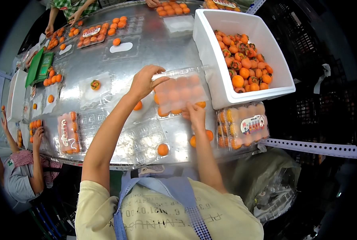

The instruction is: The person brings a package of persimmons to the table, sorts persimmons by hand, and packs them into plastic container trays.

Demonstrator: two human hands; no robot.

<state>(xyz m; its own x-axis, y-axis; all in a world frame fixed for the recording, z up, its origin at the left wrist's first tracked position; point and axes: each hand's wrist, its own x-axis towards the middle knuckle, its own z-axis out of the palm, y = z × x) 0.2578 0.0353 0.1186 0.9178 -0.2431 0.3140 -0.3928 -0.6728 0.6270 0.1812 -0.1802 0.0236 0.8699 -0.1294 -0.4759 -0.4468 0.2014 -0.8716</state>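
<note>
In the middle of the metal table (178, 151), a clear plastic clamshell (204, 89) holds rows of orange persimmons (162, 112). A thin translucent white sheet (182, 93) lies over most of them. My left hand (146, 82) is closed at the clamshell's raised lid (182, 72), thumb below and fingers above its edge. At the sheet's near edge, my right hand (196, 116) pinches with thumb and forefinger. Loose persimmons sit close by: one (162, 149) near the table's front, another (137, 105) beside my left forearm, and two (193, 141) partly behind my right wrist.
A white foam box (205, 60) full of persimmons stands at right. Filled clamshells (243, 125) are stacked below it. Open clear trays (140, 138) lie front left, near a filled pack (68, 132). Other people's hands (37, 136) work at the left and far edges.
</note>
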